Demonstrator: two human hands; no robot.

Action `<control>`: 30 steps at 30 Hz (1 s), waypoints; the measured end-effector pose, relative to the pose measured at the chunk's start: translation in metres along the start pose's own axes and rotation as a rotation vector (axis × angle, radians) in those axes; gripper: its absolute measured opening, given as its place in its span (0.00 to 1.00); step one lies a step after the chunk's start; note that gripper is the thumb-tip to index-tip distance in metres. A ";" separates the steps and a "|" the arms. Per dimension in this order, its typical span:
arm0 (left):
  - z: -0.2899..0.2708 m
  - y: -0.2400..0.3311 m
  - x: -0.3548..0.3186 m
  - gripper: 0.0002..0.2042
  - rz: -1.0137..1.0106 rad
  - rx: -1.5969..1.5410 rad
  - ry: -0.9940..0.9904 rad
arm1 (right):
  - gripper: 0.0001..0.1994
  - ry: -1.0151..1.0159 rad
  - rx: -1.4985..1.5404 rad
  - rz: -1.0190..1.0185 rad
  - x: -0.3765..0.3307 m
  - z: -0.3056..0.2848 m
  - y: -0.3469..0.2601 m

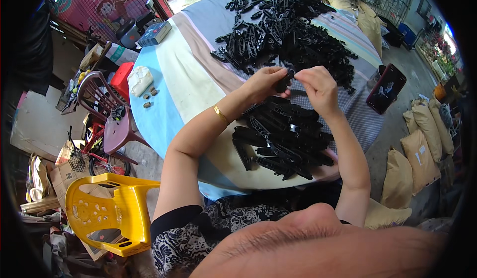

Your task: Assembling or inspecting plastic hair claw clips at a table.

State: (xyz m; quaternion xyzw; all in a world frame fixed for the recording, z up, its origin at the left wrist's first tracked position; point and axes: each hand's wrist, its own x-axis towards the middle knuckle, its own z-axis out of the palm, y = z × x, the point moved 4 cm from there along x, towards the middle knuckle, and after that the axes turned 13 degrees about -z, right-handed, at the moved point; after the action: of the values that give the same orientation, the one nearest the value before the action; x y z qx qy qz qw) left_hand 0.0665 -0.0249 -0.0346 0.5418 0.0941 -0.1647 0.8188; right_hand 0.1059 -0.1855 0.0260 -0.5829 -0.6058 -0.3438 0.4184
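While facing a round tabletop (pixel 174 94) spread with a pale striped cloth, works with two bare hands raised near its middle. Holds a small black part (pixel 283 84) in the left hand (pixel 263 83), thumb and fingers clamped on it. Has the right hand (pixel 321 86) at the right end of that part, thumb and forefinger pressed together; cannot tell if gripping anything tiny between them. Wears a gold bangle (pixel 220 114) on the left forearm and a black-and-white patterned top (pixel 184 243).

Just beyond the fingers, shows a large loose heap of black plastic parts (pixel 283 29), reaching from near the far edge of the tabletop toward the middle and the right side. Between the forearms, close to the near edge, shows a second pile of long black pieces (pixel 283 139), many roughly side by side, some crossed.

At the right edge, shows a tilted phone (pixel 386 89) with a lit screen, just beside a partly hidden cup-like container (pixel 373 79). Along the left edge, shows a crumpled white bag (pixel 140 81) near some small brown cylinders (pixel 147 104); toward the far left, a blue box (pixel 154 33). Off the tabletop, to the left, a yellow chair (pixel 131 213) and a purple chair (pixel 118 131); to the right, several tan sacks (pixel 420 158).
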 end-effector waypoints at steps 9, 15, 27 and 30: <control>0.003 0.008 -0.012 0.14 -0.181 0.131 -0.054 | 0.08 -0.195 -0.144 -0.234 -0.002 0.008 -0.017; 0.003 0.023 -0.022 0.19 0.122 0.486 -0.060 | 0.15 -0.107 0.121 0.101 -0.002 0.011 -0.004; 0.026 0.014 -0.055 0.17 0.484 1.153 0.362 | 0.17 -0.346 0.712 0.627 -0.042 0.031 0.035; -0.025 -0.011 -0.059 0.16 0.400 0.926 0.333 | 0.25 -0.573 1.040 0.784 -0.055 0.041 0.038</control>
State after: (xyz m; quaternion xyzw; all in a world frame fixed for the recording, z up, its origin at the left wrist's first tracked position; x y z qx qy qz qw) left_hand 0.0085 0.0038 -0.0341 0.8729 0.0351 0.0586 0.4831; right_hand 0.1379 -0.1685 -0.0436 -0.5500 -0.5234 0.3325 0.5594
